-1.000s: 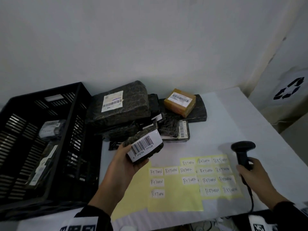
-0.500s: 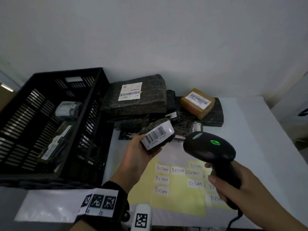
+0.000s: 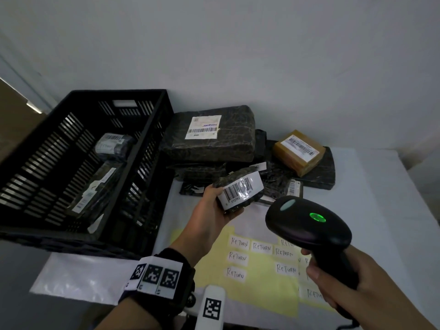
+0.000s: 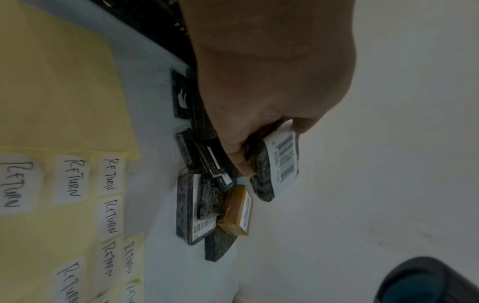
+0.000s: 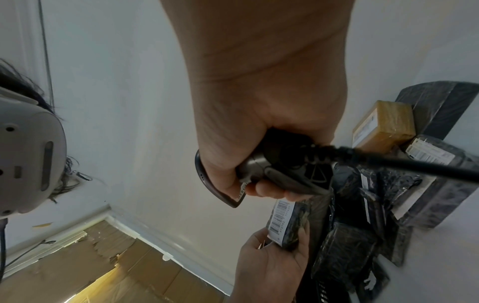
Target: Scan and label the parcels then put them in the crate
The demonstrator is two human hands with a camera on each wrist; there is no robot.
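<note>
Crate, black slatted plastic, at 9 o'clock on the counter; two wrapped parcels already lie inside. Parcel stack, dark film-wrapped, at 12 o'clock just beside the crate wall, with a tan box on its right end.

Left hand, grip curled round the small parcel by its lower edge and back, thumb on one side, barcode label left uncovered and facing up. The parcel is held in the air above the counter, in front of the stack. Judged light, one hand carrying it with ease; glossy wrap looks slippery, body looks fairly firm. Best held by the short edges, clear of the barcode.

Label sheet, yellow backing with handwritten RETURN stickers, at 6 o'clock.

Right hand, grip wrapped round the scanner handle, head aimed at the barcode from 3 o'clock, green lamp lit.
</note>
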